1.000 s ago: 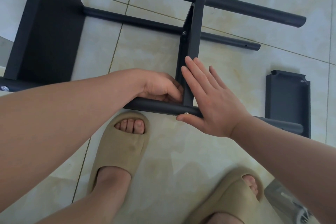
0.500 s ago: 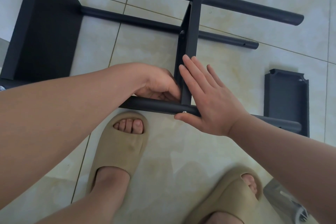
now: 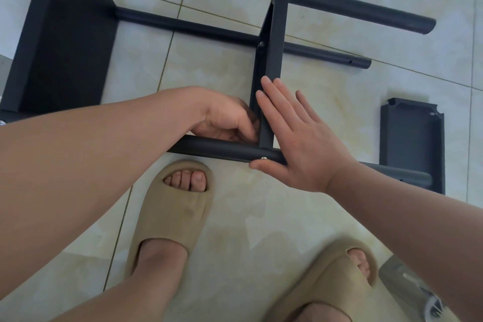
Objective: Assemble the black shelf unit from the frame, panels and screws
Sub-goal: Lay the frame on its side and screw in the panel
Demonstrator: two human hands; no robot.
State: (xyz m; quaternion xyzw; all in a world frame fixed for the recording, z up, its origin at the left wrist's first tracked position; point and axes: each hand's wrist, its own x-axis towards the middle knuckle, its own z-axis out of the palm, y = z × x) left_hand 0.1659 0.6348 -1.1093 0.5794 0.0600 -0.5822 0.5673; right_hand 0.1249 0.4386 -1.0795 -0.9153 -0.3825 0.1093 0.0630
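Note:
The black shelf frame lies on its side on the tiled floor. Its near tube (image 3: 217, 148) runs left to right in front of my feet. A narrow middle panel (image 3: 274, 42) stands across it and reaches the far tube (image 3: 339, 5). My left hand (image 3: 224, 120) has its fingers curled at the inner corner where this panel meets the near tube, gripping the panel's lower end; the fingertips are hidden. My right hand (image 3: 305, 144) presses flat against the panel's right side, its thumb under the tube beside a silver screw (image 3: 264, 157).
A wide black panel (image 3: 65, 42) closes the frame's left end. A second thin tube (image 3: 198, 27) lies behind. One loose black panel (image 3: 413, 144) rests on the floor at the right. My feet in beige slippers (image 3: 172, 206) stand just below the near tube. A grey object (image 3: 407, 293) sits at the bottom right.
My left hand has shifted slightly at the corner of panel and tube. My right hand stays flat on the panel.

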